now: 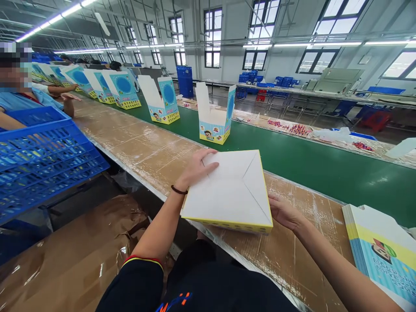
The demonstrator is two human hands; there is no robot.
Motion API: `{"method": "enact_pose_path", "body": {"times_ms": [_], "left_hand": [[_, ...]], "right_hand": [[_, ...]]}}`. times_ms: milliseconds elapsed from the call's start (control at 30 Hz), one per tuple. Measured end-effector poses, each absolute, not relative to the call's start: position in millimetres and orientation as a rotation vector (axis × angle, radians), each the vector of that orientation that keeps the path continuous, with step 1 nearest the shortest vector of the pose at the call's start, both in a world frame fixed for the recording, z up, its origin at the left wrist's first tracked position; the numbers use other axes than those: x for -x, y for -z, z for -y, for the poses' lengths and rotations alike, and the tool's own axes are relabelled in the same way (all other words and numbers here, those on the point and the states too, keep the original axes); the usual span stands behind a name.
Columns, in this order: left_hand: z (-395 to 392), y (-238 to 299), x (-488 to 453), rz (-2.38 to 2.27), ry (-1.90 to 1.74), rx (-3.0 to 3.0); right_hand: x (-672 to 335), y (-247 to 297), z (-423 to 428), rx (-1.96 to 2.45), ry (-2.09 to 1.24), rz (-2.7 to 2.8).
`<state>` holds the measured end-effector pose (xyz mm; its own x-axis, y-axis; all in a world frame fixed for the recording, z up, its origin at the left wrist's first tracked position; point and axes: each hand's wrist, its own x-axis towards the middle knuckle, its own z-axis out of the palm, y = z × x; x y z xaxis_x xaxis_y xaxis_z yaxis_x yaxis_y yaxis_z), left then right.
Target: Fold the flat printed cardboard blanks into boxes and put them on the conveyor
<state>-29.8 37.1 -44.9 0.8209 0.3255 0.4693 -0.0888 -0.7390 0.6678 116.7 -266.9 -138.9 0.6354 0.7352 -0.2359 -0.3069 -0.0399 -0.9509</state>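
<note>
Two hands point(240, 190) on box point(232, 190), flat cartons point(383, 249) beside

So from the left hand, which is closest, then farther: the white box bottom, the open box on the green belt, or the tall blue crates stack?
1. White box bottom, under the left hand.
2. Open box, ahead on the green belt.
3. Blue crates stack, far back.

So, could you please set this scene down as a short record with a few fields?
left hand: palm flat on the white folded bottom of the cardboard box
right hand: against the box's right side
box position: upside down on the taped brown worktop
green conveyor belt: carries open blue and yellow cartons
right edge: stack of flat printed cartons
left: blue plastic crate
</note>
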Motion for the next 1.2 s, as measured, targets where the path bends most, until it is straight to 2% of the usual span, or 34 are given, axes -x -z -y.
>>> {"method": "enact_pose_path", "body": {"times_ms": [100,233,300,400,500,667,833,1000,1200], "left_hand": [[-38.9,57.3,23.2,-0.148,-0.898,-2.12],[-36.2,103.9,-1.4,-0.342,-1.06,-1.963],[-28.8,134.0,-8.9,-0.506,-0.985,-2.065],[-13.4,171.1,-9.2,-0.543,-0.656,-2.415],[-4.5,187.7,-4.5,-0.346,-0.414,-2.63],[-9.3,189.6,-2.8,-0.323,-0.431,-2.609],[-12.9,193.7,-3.3,-0.32,-0.445,-2.61],[-14.4,196.7,-2.1,-0.317,-0.457,-2.619],[-26.8,206.6,-7.4,-0.276,-0.551,-2.622]], "right_hand": [[-129.5,100.5,271.2,1.323,-0.756,0.323],[-156.8,31.3,268.0,1.355,-0.305,0.45],[-173.2,6.6,262.7,1.434,-0.051,0.57],[-203.3,-7.6,247.4,1.687,0.273,0.796],[-237.5,1.5,224.3,2.068,0.55,0.968],[-276.4,40.3,189.3,2.55,0.686,0.991],[-281.5,73.4,169.8,2.62,0.684,0.967],[-271.2,84.0,164.8,2.586,0.72,1.046],[-247.8,96.3,221.6,2.539,0.761,1.007]]}}
